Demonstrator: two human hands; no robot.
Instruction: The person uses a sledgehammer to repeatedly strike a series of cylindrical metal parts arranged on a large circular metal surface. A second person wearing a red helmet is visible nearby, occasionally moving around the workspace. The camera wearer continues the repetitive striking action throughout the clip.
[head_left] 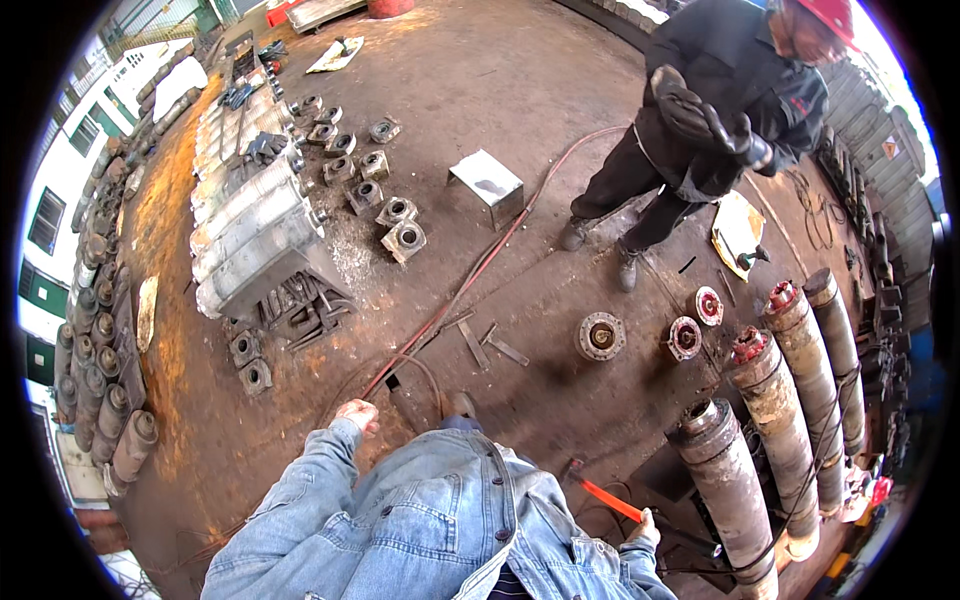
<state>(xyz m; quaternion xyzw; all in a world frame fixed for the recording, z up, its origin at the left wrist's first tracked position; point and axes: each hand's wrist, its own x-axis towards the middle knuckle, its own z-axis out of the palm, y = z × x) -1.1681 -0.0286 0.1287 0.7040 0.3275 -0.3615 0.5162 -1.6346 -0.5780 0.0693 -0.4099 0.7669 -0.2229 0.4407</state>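
My right hand point(646, 530) is closed around the handle of a hammer point(608, 498), low beside my right hip. Its handle is orange, with a dark stretch running past my hand; the small dark head points forward and left. My left hand point(358, 417) hangs in front of my left side with the fingers curled in, and nothing shows in it. To the right of the hammer lean several big worn metal cylinders point(725, 480). Ahead of them on the floor sit a round flanged part point(600, 336) and two smaller red-rimmed rings point(684, 338).
A co-worker point(690, 120) in dark clothes, black gloves and a red helmet stands ahead right. A red hose point(470, 285) crosses the floor near a small metal stool point(487, 182). Ahead left, grey cylinders point(255, 225) lie on a rack beside several square flanged blocks point(370, 195).
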